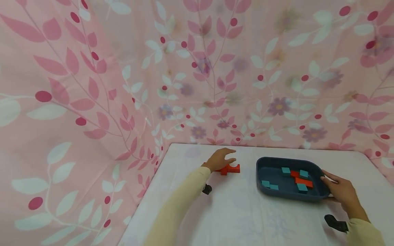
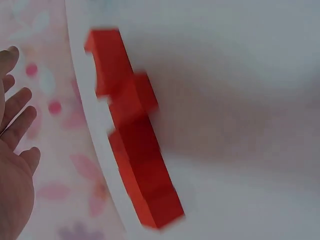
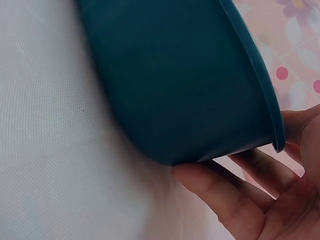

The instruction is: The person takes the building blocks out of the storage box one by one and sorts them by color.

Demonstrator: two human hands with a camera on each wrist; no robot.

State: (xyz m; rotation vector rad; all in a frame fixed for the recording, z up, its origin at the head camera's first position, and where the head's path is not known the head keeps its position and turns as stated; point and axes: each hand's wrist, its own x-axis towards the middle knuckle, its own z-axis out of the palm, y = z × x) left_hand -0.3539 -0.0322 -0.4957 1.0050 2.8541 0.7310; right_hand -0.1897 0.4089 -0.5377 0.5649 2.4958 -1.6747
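Note:
My left hand (image 1: 219,159) is over the far left of the table, fingers spread and bent a little, with nothing in them. Just beneath it lies a row of red blocks (image 1: 233,168), some with curved cut-outs. In the left wrist view the row of red blocks (image 2: 141,150) lies to the right of the fingers, apart from them. A dark blue tray (image 1: 292,197) stands to the right. My right hand (image 1: 341,191) grips its right end, thumb at the rim and fingers against the wall in the right wrist view. Teal blocks (image 1: 286,171) and red blocks (image 1: 304,182) lie inside the tray.
A white cloth covers the table (image 1: 240,212). Pink curtains (image 1: 221,85) with leaf and flower prints hang behind it and along its left side. Black straps (image 1: 336,223) show at both wrists.

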